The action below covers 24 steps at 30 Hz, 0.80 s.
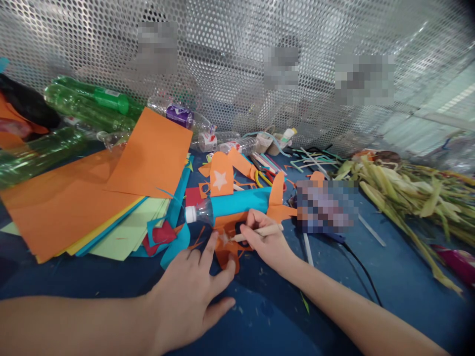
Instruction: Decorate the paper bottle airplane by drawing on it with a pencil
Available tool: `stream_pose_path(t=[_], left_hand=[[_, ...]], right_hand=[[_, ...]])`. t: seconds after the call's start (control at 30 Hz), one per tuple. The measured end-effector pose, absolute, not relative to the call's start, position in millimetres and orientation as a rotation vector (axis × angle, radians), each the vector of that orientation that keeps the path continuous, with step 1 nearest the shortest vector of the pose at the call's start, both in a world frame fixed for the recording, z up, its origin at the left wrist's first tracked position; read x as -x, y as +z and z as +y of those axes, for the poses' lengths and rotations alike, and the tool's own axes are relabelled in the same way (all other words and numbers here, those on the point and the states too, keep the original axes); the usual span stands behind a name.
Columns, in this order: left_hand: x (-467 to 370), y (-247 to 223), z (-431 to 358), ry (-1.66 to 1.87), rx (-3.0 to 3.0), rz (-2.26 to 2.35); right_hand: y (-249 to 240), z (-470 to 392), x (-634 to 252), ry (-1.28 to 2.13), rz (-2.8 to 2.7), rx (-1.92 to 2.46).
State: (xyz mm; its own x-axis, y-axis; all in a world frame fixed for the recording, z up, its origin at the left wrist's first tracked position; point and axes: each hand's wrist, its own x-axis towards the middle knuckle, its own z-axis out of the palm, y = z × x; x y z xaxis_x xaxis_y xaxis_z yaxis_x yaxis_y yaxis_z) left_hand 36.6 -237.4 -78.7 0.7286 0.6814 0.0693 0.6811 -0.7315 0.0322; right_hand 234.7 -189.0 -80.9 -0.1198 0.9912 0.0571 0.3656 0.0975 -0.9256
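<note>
A plastic bottle wrapped in blue paper [243, 200] lies on its side, its white-capped neck toward the left. Orange paper pieces jut from it like wings and fins; the upper wing [222, 188] bears a solid white star. On the lower orange wing [226, 257] is a fainter star outline. My left hand [198, 282] rests with fingers spread, fingertips pressing that lower wing. Pinched in my right hand [269, 244] is a pale marker pen [265, 231], its tip at the fainter star.
Coloured paper sheets [74, 198] are stacked at left, with green bottles [89, 104] behind. Scissors [264, 179] and straws lie beyond the wrapped bottle. Dry corn husks [389, 193] are at right. A blurred-out device [326, 207] with a black cable sits nearby. Perforated metal mesh [230, 64] rises behind.
</note>
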Motion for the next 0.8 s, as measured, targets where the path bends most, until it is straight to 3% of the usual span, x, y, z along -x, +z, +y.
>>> stream_pose_path(t=[0.8], left_hand=[[-37.3,-76.7,-237.2,0.118,-2.883,1.160]], right_hand=[[-79.0,-189.4,-234.4,1.058,-1.575,1.361]])
